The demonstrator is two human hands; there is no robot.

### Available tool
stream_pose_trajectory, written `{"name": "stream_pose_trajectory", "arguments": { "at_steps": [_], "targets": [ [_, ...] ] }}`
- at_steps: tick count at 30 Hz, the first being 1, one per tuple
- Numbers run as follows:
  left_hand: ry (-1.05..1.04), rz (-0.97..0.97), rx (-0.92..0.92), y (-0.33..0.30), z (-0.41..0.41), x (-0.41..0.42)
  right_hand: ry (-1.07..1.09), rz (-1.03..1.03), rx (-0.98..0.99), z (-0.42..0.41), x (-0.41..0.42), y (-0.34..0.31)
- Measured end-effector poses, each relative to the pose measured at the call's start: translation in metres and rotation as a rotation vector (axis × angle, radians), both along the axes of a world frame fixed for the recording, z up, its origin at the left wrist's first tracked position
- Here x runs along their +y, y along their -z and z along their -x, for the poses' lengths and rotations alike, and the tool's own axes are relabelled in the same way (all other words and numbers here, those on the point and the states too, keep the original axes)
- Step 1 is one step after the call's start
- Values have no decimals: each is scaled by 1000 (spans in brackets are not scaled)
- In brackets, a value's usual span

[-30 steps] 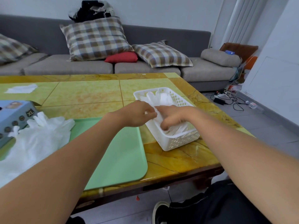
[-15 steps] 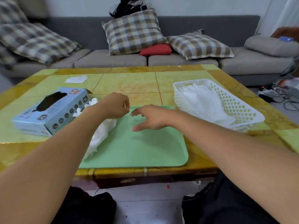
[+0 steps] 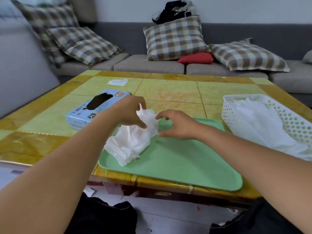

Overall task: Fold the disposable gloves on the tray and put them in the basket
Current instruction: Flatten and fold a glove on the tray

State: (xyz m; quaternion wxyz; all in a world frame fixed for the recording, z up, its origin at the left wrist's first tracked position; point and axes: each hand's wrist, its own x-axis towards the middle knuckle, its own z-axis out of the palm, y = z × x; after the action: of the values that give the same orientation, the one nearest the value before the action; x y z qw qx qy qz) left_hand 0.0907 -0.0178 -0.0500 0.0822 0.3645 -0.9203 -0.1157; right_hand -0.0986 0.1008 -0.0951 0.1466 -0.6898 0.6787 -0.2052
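Green tray (image 3: pixel 177 159) on the yellow tiled counter (image 3: pixel 168 92), at its near edge. Pile of white disposable gloves (image 3: pixel 133 141) at the tray's left end. Left hand (image 3: pixel 130 112): fingers curled, pinching the top of the pile. Right hand (image 3: pixel 177 124): fingers spread and bent, thumb tip touching the pile's right edge, holding nothing. White perforated basket (image 3: pixel 287 120) right of the tray, with folded gloves (image 3: pixel 263 122) inside. Blue glove box (image 3: pixel 94 107) left of the tray.

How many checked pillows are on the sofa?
4: two overlapping at the left, one upright in the middle, one lying at the right. More may be out of view.
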Motion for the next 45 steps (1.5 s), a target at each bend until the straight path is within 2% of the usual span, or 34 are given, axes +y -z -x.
{"name": "stream_pose_trajectory", "arguments": {
  "at_steps": [2, 4, 6, 9, 11, 14, 18, 20, 22, 24, 27, 28, 31, 33, 36, 38, 42, 45],
  "targets": [
    [-79, -7, -157, 0, -7, -4, -71, -27, -46, -15, 0, 0],
    [-92, -164, -253, 7, -12, -7, -107, -27, -28, -35, -2, 0],
    [-74, -397, -115, 11, -21, -11, -76, -10, 8, -60, -6, 2],
    [-59, -589, 184, 10, -39, -15, -47, 3, 94, -85, -13, 14],
    [-25, -555, 180, 11, -46, -18, -39, 16, 146, -88, -15, 18],
    [0, -357, 100, 19, -48, -17, -107, 13, 125, -79, -10, 4],
    [38, -322, 153, 24, -45, -18, -269, -193, 56, -53, 8, -13],
    [76, -323, 85, 23, -44, -17, -297, -309, 12, -35, 18, -17],
    [96, -282, -26, 22, -42, -15, -317, -423, -201, -16, 28, -22],
    [91, -195, -110, 19, -38, -14, -264, -467, -573, -1, 35, -29],
    [62, -137, -53, 1, -31, -16, -122, -347, -1084, 13, 37, -37],
    [88, -222, 21, -7, -29, -11, -97, -307, -1207, 16, 37, -39],
    [336, -670, 218, -27, -14, 16, -30, -273, -1520, 18, 37, -48],
    [415, -831, 334, -28, 0, 36, 54, -314, -1620, 16, 38, -52],
    [234, -920, 627, -24, 25, 51, 134, -342, -1576, 17, 40, -50],
    [107, -946, 753, -23, 36, 54, 179, -322, -1571, 23, 41, -47],
    [64, -829, 767, -24, 51, 56, 86, -277, -1468, 27, 59, -56],
    [143, -848, 695, -34, 54, 58, 193, -58, -1359, 30, 64, -62]
  ]
}}
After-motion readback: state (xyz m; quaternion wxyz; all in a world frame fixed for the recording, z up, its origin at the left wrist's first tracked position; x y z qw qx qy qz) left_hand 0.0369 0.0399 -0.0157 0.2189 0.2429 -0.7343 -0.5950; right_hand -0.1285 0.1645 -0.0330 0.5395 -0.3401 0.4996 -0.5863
